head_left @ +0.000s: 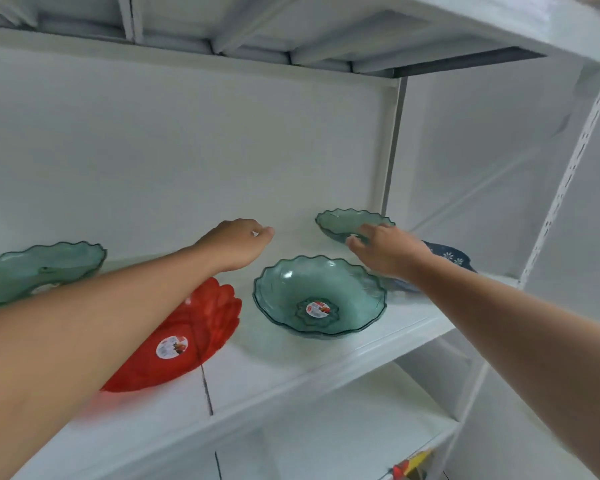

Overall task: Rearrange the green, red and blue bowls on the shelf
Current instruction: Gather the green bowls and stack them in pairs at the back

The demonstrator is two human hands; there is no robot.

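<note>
- Blue bowl [454, 256] lay largely hidden behind the right forearm, on the shelf [326, 368].
- Right hand [388, 251], fingers spread, apparently touched the rear green bowl [343, 221].
- Left hand [236, 244] hovered loosely curled, empty.

A white metal shelving unit [326, 372] fills the frame — a plain white back panel [187, 150] behind, a ribbed upper shelf [257, 32] overhead. A perforated upright [568, 174] runs down the right side — pale wall [482, 150] beyond, under soft, even light.

Both arms stretched forward; left grip [238, 242] loosely curled, right grip [383, 245] spread.
</note>
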